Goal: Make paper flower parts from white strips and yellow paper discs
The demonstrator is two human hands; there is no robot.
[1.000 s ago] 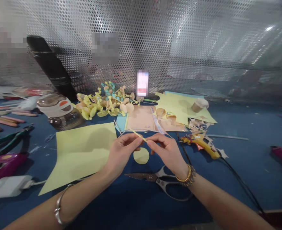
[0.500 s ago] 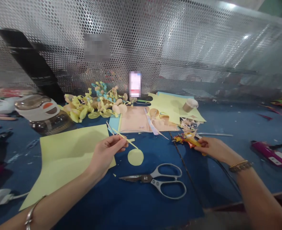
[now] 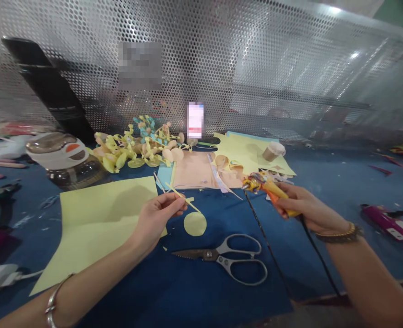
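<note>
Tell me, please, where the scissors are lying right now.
In the head view, the scissors lie on the blue tabletop, just below and to the right of the yellow paper circle.

On my dark blue worktable lie a large pale yellow paper sheet, a round pale yellow paper disc near it, and steel kitchen scissors with grey looped handles; further back I've a flat peach paper sheet, and off to my right a glossy magenta tool
</note>
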